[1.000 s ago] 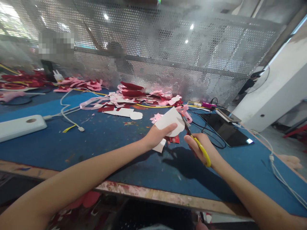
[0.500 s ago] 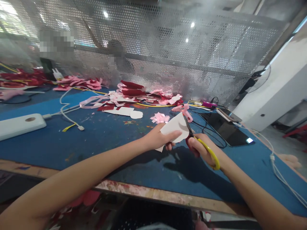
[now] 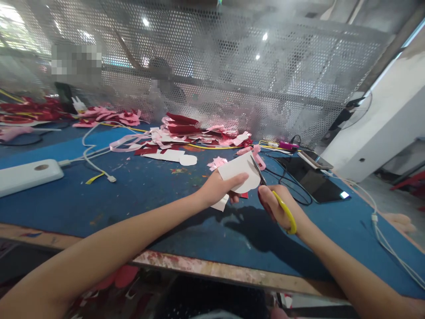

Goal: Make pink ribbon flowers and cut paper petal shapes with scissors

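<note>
My left hand point(image 3: 217, 188) pinches a white, rounded piece of card point(image 3: 241, 173) with a red underside, held a little above the blue table point(image 3: 149, 195). My right hand point(image 3: 280, 206) grips yellow-handled scissors point(image 3: 275, 197), fingers through the loops. The blades meet the card's right edge. A small white offcut hangs below my left hand.
A pile of red, pink and white paper scraps point(image 3: 189, 133) lies at the back of the table. A white power strip point(image 3: 28, 175) and cables sit at the left. A dark tablet point(image 3: 310, 179), a phone and more cables lie at the right. A perforated metal screen stands behind.
The card has turned slightly in my left hand while the scissors worked along its right edge. Both hands stay in nearly the same spot.
</note>
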Demonstrator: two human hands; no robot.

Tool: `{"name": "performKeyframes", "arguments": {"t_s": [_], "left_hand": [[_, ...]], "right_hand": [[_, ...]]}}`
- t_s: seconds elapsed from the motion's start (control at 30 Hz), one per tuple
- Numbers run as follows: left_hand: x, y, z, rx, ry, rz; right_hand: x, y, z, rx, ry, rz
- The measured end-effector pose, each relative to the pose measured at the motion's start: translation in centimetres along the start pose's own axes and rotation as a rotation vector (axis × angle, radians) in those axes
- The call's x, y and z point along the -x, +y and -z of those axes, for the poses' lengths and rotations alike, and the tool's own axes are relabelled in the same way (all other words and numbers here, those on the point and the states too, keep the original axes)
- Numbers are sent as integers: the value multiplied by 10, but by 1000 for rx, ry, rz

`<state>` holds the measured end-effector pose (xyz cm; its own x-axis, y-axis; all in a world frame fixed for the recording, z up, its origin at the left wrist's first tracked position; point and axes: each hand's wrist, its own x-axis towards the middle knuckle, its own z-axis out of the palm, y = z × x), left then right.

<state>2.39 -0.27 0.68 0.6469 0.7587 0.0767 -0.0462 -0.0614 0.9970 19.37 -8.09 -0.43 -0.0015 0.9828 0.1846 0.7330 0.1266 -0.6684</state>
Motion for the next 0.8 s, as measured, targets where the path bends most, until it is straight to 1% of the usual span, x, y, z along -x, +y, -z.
{"name": "performKeyframes", "arguments": {"t_s": [0.1, 0.2, 0.27, 0.37, 0.43, 0.53, 0.6, 0.7, 0.8], "left_hand": [[4, 1, -4, -31, 14, 28], [9, 6, -4, -114, -39, 71], [12, 9, -4, -138, -98, 69], [17, 12, -5, -138, -166, 45], [18, 14, -5, -140, -182, 36], [18, 17, -4, -152, -185, 28], [15, 17, -1, -159, -188, 26], [12, 16, 1, -161, -193, 50], [11, 13, 0, -160, -204, 82]], "right_hand": [[-1, 0, 2, 6, -9, 27], [-2, 1, 2, -32, -59, 130], [-2, 1, 1, -91, -85, 221], [-1, -3, -1, -158, -58, 288], [1, -7, -1, -194, -46, 323], [2, -10, -1, -259, -67, 379], [3, -7, -2, -294, -71, 354], [3, 3, -4, -330, -105, 268], [3, 11, -6, -350, -119, 237]]}}
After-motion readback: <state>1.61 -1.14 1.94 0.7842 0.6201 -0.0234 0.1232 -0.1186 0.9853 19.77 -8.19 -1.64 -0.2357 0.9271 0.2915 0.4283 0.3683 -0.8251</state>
